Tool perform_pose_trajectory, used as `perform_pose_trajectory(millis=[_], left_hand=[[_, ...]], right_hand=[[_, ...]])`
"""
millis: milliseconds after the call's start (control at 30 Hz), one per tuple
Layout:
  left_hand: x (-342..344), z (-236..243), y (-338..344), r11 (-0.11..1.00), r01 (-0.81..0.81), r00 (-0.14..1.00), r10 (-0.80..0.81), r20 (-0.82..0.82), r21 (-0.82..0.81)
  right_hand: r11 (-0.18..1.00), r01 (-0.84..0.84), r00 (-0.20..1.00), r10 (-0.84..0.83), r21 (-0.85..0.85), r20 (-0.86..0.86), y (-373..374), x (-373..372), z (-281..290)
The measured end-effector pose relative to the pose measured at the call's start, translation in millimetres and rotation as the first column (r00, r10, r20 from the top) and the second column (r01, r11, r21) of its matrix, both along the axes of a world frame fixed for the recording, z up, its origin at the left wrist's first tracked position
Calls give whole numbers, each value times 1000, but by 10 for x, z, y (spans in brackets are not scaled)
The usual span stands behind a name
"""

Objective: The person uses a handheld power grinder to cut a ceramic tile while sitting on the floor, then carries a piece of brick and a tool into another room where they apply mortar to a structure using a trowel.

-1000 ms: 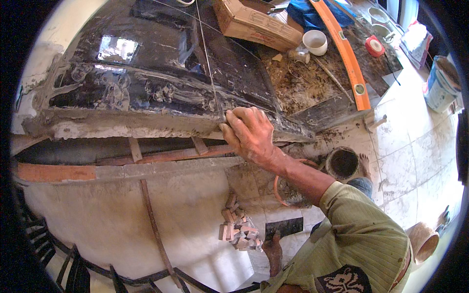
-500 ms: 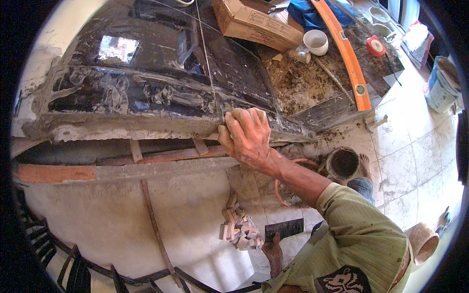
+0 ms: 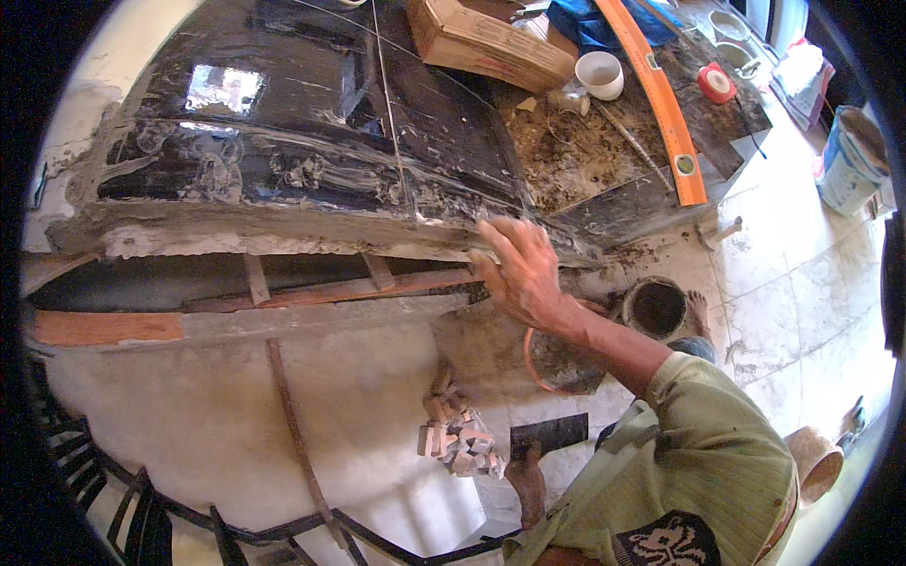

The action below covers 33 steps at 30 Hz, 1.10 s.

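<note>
My right hand (image 3: 519,269), at the end of an olive-sleeved arm, is at the mortar-smeared front edge of the black tiled countertop (image 3: 274,151). Its fingers are bent and blurred; whether they hold anything is unclear. My left hand (image 3: 524,476) is low beside my body, closed on a dark rectangular plate (image 3: 563,428). Wooden supports (image 3: 255,278) show beneath the counter's rough edge. A pile of broken brick pieces (image 3: 458,434) lies on the floor just left of the plate.
An orange spirit level (image 3: 665,104), cardboard box (image 3: 486,42), white bowl (image 3: 599,75) and red tape measure (image 3: 717,85) lie on the worktop. A dark bucket (image 3: 653,307) stands by my bare foot, near an orange-rimmed tub (image 3: 533,363). A pail (image 3: 849,165) stands at right; black railing (image 3: 132,509) curves lower left.
My right hand has moved to the right along the counter's edge, and its fingers are now blurred. My left hand still holds the plate low down. The view has shifted slightly.
</note>
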<state>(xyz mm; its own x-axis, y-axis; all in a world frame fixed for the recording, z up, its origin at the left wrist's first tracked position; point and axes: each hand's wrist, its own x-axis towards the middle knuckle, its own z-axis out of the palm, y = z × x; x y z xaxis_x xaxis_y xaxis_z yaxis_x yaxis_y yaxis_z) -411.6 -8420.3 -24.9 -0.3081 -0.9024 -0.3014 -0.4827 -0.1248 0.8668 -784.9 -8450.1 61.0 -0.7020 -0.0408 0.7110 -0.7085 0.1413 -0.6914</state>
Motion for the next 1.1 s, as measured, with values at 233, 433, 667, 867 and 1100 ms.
perform_pose_trajectory(millis=[233, 433, 667, 867, 1100], left_hand=[[-371, 99, 19, 1000, 27, 988, -28, 153, 12], [-810, 299, 82, 990, 141, 986, -137, 93, -31], [-1405, 650, 341, 987, 113, 993, -106, -61, 113], [-1849, 833, 562, 966, 146, 983, -166, 79, 211], [-2378, 1077, 535, 927, 374, 889, -362, 281, 13]], right_hand=[[859, -447, 878, 368, 250, 306, 768, 673, -999], [558, -827, 503, 678, 69, 536, 1169, 774, -1178], [132, -988, 63, 816, -81, 574, 1455, 439, -1052], [-231, -902, -429, 575, -365, 697, 1759, -110, -768], [-148, -907, -392, 639, -395, 662, 2140, -429, -997]])
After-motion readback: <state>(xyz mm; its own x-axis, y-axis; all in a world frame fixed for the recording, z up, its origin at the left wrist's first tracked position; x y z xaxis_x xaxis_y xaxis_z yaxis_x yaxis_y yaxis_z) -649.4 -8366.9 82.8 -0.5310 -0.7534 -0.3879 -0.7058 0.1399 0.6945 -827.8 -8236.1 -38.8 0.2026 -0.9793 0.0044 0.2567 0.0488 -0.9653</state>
